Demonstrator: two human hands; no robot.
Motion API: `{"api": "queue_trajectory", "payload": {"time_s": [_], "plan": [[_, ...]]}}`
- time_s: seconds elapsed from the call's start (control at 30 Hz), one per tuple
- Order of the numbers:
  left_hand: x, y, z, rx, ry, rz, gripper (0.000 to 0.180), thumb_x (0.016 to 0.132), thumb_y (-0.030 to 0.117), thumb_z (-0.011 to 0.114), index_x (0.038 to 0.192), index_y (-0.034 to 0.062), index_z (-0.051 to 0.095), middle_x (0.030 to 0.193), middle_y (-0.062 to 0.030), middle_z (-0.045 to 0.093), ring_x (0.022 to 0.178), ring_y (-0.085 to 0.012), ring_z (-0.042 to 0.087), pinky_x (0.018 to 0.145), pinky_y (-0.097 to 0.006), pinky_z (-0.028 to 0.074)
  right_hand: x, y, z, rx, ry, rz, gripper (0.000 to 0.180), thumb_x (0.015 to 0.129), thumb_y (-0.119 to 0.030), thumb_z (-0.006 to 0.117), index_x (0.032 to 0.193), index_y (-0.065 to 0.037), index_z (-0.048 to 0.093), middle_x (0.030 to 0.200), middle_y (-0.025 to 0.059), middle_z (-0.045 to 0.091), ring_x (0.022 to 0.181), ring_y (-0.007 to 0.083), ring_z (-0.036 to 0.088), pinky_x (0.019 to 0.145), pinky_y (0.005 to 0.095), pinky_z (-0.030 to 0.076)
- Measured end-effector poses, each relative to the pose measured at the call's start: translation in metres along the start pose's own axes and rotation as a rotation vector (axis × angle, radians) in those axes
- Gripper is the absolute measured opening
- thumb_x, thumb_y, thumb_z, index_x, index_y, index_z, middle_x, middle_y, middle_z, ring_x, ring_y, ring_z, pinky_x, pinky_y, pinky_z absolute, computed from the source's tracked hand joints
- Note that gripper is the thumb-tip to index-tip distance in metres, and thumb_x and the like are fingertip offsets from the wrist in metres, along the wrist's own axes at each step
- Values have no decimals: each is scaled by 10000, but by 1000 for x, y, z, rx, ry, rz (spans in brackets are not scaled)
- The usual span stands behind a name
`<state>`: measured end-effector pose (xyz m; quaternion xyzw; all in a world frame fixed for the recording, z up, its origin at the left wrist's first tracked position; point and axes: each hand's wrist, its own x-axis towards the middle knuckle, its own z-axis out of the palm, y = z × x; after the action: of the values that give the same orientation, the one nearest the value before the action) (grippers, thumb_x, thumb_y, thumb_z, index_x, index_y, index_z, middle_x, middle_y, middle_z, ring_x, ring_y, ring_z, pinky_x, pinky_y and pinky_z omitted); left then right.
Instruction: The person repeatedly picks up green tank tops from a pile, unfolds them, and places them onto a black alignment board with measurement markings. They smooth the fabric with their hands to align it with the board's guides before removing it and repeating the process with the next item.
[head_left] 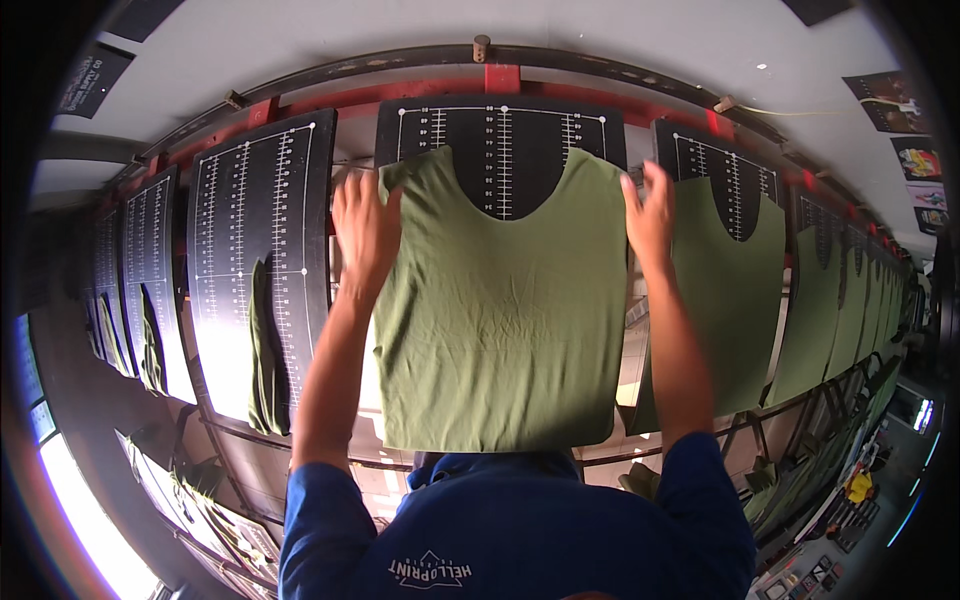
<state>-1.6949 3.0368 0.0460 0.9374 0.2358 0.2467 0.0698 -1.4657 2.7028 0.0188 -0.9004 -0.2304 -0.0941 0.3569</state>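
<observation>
An olive-green shirt [495, 320] lies spread over a black printing board [500, 140] marked with white ruler lines, directly in front of me. My left hand [365, 225] rests on the shirt's left shoulder edge, fingers spread and flat. On the right shoulder edge, my right hand [650, 215] holds the fabric with its fingers curled at the board's side. The neckline opening shows the board's centre scale.
More black boards stand in a curved row: one to the left [255, 230] with a folded green shirt [268, 350] hanging on it, one to the right [735, 270] covered by a green shirt, several more beyond. A red frame [505, 78] runs behind.
</observation>
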Motion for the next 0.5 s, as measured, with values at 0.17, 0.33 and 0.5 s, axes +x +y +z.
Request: {"api": "queue_trajectory", "payload": {"time_s": [0.17,0.33,0.5], "plan": [[-151,-8,-53,-112,-251,-295,262,865,162,719,1037,21,582,996,-173,566,962,-375,520,844,-498,414,-157,31,-67,314,-610,636,743,904,-557,670,1407,-34,508,1285,159,610,1118,254,611,1011,388,454],[-155,-12,-56,-184,-277,-276,165,907,73,653,976,22,512,907,-182,588,918,-399,559,792,-502,425,-182,-3,-102,308,-564,704,298,916,-279,736,960,4,654,769,-12,638,653,60,559,533,259,489],[-132,6,-76,-322,-422,-455,237,892,65,661,994,9,455,832,-189,590,844,-403,604,721,-482,459,-191,7,-105,127,-420,529,237,891,-219,709,930,0,629,750,46,627,664,110,570,608,300,487]]}}
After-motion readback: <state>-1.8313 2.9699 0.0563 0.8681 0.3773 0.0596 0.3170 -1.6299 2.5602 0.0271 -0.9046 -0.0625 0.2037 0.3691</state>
